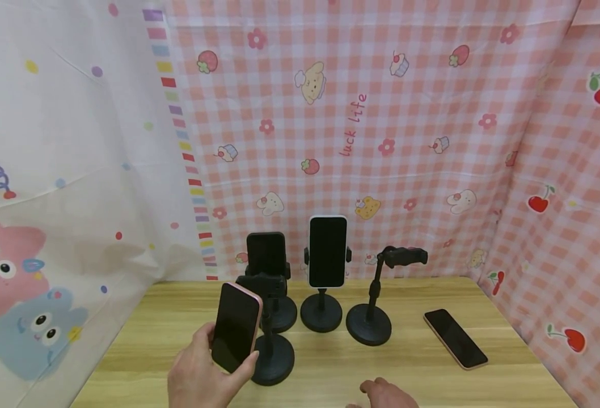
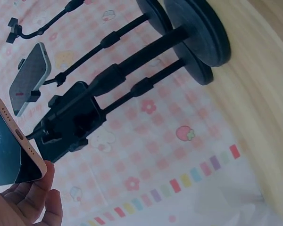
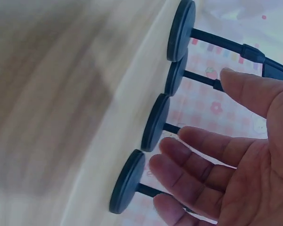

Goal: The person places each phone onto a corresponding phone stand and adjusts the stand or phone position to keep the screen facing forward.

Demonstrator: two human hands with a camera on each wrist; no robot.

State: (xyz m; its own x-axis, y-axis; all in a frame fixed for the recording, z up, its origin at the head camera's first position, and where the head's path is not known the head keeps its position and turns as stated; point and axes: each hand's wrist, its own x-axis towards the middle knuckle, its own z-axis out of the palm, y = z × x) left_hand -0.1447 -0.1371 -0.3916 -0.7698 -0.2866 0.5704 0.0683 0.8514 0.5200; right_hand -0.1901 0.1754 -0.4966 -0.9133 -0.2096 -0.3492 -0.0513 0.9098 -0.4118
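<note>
Pink gingham cloth [image 1: 422, 113] at the back, printed with strawberries, cupcakes and flowers; white cloth [image 1: 85, 113] with cartoon figures along the left. Below them, a wood-grain bench [image 1: 320, 368]. On it, four black round-based stands: front-left stand [image 1: 274, 362], back-left stand [image 1: 287, 317], middle stand [image 1: 321, 314], right stand [image 1: 368, 326], the last with its head tipped to roughly horizontal. Left hand [image 1: 203, 365] at the front-left stand, thumb on one edge and fingers on the other, pinching a pink-edged phone [image 1: 236, 328]. This phone is raised, tilted, screen up, just beside the front-left stand's head; contact between the two, cannot tell. Right hand [image 1: 387, 394] low at the near edge of view, fingers spread and loosely bent, thumb apart. White-edged phone [image 1: 328, 252] upright in the middle stand; dark phone [image 1: 266, 252] upright in the back-left one. Another phone [image 1: 455, 338] flat on the bench, right of the stands, screen up.
</note>
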